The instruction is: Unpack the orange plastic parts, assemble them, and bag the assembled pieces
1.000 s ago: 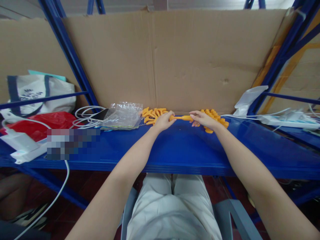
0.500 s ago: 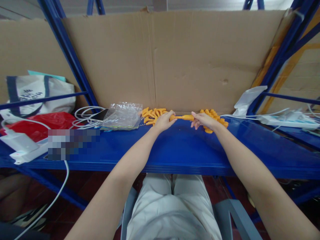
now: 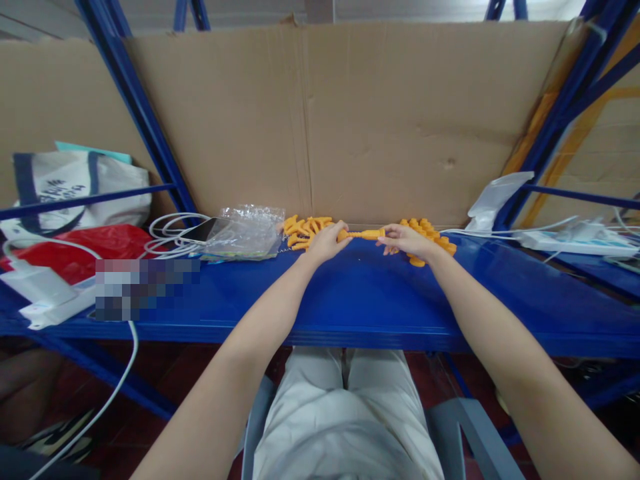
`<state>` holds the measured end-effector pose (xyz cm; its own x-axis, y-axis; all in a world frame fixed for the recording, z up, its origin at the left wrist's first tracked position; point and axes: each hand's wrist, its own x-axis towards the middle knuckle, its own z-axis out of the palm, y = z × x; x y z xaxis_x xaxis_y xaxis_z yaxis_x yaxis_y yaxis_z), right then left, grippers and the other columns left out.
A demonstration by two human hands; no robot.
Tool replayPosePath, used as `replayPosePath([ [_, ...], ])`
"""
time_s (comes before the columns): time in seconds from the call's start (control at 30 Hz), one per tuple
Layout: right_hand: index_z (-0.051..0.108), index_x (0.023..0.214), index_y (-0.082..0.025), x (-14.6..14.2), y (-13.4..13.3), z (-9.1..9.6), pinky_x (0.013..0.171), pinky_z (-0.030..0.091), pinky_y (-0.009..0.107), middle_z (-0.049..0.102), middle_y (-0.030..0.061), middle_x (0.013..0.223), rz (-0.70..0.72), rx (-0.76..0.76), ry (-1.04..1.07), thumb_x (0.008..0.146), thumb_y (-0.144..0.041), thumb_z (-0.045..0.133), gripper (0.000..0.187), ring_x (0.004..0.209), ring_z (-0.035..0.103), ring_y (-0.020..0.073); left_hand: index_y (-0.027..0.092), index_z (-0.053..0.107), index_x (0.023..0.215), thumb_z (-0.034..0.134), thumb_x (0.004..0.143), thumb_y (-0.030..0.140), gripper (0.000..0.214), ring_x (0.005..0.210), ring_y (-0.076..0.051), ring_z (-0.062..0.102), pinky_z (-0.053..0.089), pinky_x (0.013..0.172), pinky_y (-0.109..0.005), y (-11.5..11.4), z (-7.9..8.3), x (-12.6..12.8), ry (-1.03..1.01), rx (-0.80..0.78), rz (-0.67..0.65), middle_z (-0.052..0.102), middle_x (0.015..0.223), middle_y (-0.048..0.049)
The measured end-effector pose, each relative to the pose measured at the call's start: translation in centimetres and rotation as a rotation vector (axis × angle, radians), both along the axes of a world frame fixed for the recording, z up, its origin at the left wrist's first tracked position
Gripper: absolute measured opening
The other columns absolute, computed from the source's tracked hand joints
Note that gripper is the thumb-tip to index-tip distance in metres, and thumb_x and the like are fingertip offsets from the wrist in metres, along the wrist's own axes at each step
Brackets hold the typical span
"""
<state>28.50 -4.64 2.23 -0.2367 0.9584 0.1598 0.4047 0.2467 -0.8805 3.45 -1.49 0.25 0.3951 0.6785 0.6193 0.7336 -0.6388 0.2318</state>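
Note:
A slender orange plastic piece (image 3: 365, 235) stretches level between my two hands, just above the shelf. My left hand (image 3: 327, 244) is closed round its rounded left end. With thumb and fingertips my right hand (image 3: 407, 241) pinches the right end, the other fingers loosely curled. Behind my left hand lies a heap of branching orange plastic pieces (image 3: 299, 230). Another group of orange pieces with rounded ends (image 3: 429, 233) sits behind and under my right hand, partly covered by it. Fine detail of the held piece is too small to make out.
Blue metal shelf (image 3: 370, 300) with a cardboard panel (image 3: 380, 120) behind. At left are clear plastic bags (image 3: 250, 233), a phone (image 3: 200, 230), coiled white cable (image 3: 167, 233), a red bag (image 3: 110, 243) and a white charger (image 3: 40, 283). A power strip (image 3: 575, 240) lies at right.
My right hand has shifted slightly left, closer to my left hand. The thin stretch in the middle of the orange piece now looks shorter. My left hand has hardly moved.

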Motion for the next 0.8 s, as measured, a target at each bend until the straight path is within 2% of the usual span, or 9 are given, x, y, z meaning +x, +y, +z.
replayPosePath([
  [0.13, 0.065, 0.094, -0.017, 0.0, 0.0, 0.2, 0.054, 0.049, 0.020, 0.077, 0.0077, 0.084, 0.033, -0.010, -0.019, 0.094, -0.032, 0.067, 0.015, 0.056, 0.065, 0.0111, 0.020, 0.064, 0.108, 0.063, 0.090, 0.033, 0.022, 0.093, -0.024, 0.068, 0.049, 0.078, -0.032, -0.1, 0.0, 0.0, 0.005, -0.003, 0.004, 0.074, 0.101, -0.0067],
  [0.3, 0.062, 0.075, -0.019, -0.4, -0.8, 0.8, 0.054, 0.047, 0.025, 0.073, 0.0082, 0.071, 0.026, -0.062, -0.042, 0.100, -0.043, 0.056, 0.036, 0.052, 0.060, 0.0130, 0.020, 0.064, 0.107, 0.064, 0.091, 0.033, 0.021, 0.090, -0.023, 0.068, 0.048, 0.077, -0.031, -0.2, 0.1, 0.1, -0.014, -0.019, 0.000, 0.074, 0.097, -0.0058],
  [0.47, 0.064, 0.074, -0.020, -0.7, -1.0, 0.6, 0.058, 0.049, 0.034, 0.072, 0.0137, 0.070, -0.030, -0.088, -0.047, 0.102, -0.055, 0.044, 0.049, 0.054, 0.061, 0.0183, 0.020, 0.063, 0.105, 0.066, 0.091, 0.034, 0.020, 0.089, -0.022, 0.068, 0.048, 0.078, -0.030, -0.3, 0.3, 0.1, -0.033, -0.010, -0.014, 0.073, 0.095, -0.0046],
  [0.57, 0.068, 0.089, -0.020, -0.5, -0.8, 0.4, 0.056, 0.051, 0.031, 0.075, 0.0129, 0.085, -0.020, -0.048, -0.039, 0.096, -0.057, 0.056, 0.039, 0.060, 0.065, 0.0181, 0.020, 0.063, 0.105, 0.064, 0.092, 0.033, 0.019, 0.089, -0.023, 0.068, 0.048, 0.078, -0.031, -0.4, 0.5, 0.1, -0.031, -0.026, 0.002, 0.073, 0.094, -0.0051],
  [0.63, 0.067, 0.105, -0.022, -0.2, -0.5, 0.3, 0.053, 0.051, 0.027, 0.076, 0.0089, 0.095, -0.007, 0.007, -0.013, 0.089, -0.048, 0.070, 0.031, 0.062, 0.066, 0.0152, 0.020, 0.063, 0.106, 0.063, 0.093, 0.033, 0.018, 0.087, -0.022, 0.068, 0.048, 0.078, -0.031, -0.5, 0.6, 0.1, -0.028, -0.044, 0.012, 0.073, 0.092, -0.0049],
  [0.67, 0.065, 0.111, -0.023, -0.1, -0.3, 0.2, 0.053, 0.051, 0.024, 0.075, 0.0069, 0.097, 0.001, 0.034, -0.001, 0.085, -0.042, 0.076, 0.033, 0.062, 0.066, 0.0138, 0.020, 0.063, 0.106, 0.062, 0.094, 0.032, 0.018, 0.086, -0.022, 0.068, 0.048, 0.077, -0.031, -0.6, 0.6, 0.1, -0.026, -0.050, 0.014, 0.073, 0.091, -0.0047],
  [0.73, 0.065, 0.111, -0.023, 0.1, 0.1, 0.1, 0.052, 0.050, 0.022, 0.075, 0.0049, 0.093, 0.019, 0.068, 0.007, 0.081, -0.036, 0.081, 0.037, 0.060, 0.065, 0.0120, 0.021, 0.064, 0.107, 0.062, 0.093, 0.033, 0.018, 0.086, -0.022, 0.068, 0.048, 0.078, -0.031, -0.6, 0.7, 0.0, -0.024, -0.047, 0.013, 0.073, 0.091, -0.0043],
  [0.8, 0.067, 0.102, -0.020, 0.3, 0.3, 0.1, 0.052, 0.049, 0.022, 0.075, 0.0057, 0.088, 0.050, 0.081, 0.001, 0.081, -0.040, 0.080, 0.032, 0.059, 0.064, 0.0116, 0.021, 0.064, 0.107, 0.063, 0.093, 0.033, 0.019, 0.087, -0.022, 0.068, 0.048, 0.078, -0.031, -0.6, 0.6, 0.0, -0.028, -0.033, 0.011, 0.073, 0.092, -0.0043],
])
